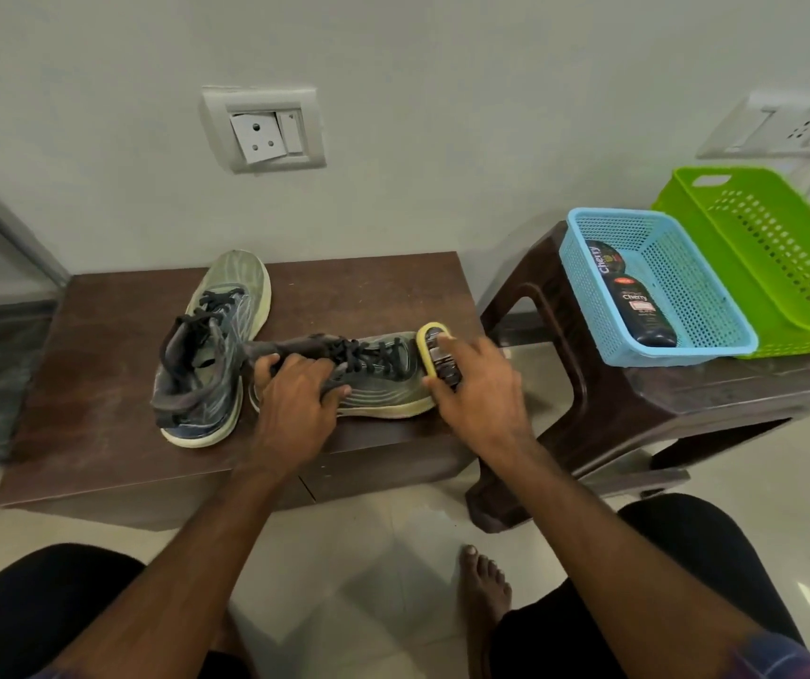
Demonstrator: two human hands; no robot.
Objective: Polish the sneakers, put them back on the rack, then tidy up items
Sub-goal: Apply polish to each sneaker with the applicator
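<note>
At centre frame, the right hand (479, 384) is curled round a yellow-edged polish applicator (437, 355), its sponge edge pressed to the toe of the nearer sneaker (373, 379). The fingers of the left hand (295, 399) are clamped over that sneaker's collar and laces, evidently to steady it against the rubbing. The second sneaker (211, 345) is left just beside it, left of centre, toe toward the wall, both on the brown bench (74, 409). At right of frame, a polish bottle (640, 311) is kept in the blue basket (687, 345) on a brown stool (589, 399), touching a green basket (785, 267), within reach. Polishing is judged under way; no rack can be identified with certainty.
</note>
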